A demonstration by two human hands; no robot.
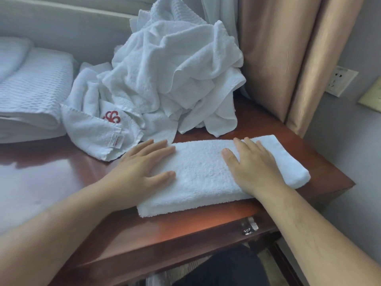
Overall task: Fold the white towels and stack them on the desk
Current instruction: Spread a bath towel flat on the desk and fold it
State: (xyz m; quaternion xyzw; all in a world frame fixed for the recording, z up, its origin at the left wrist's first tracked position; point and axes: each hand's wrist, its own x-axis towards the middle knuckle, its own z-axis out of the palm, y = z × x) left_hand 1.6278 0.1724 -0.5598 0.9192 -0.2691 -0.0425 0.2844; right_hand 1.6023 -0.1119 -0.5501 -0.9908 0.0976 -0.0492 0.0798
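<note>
Towel [206, 174] sits folded into a long strip on the desk [61, 174], lower middle of the frame, running toward the right edge. We've got both palms flat on it: left hand [142, 166] on its left end, fingers straight and a bit spread, gripping nothing; right hand [251, 164] nearer the right end, fingers also straight and pressed down, holding nothing either. Up top in the middle there's a big crumpled pile [175, 79] of white towels, and one with a red logo [111, 117] spills out to the left of it, its edge just beside our left fingertips. Upper left has a folded stack [31, 96]. Tan curtains [278, 58] hang upper right, with a wall socket [340, 81] next to them.
</note>
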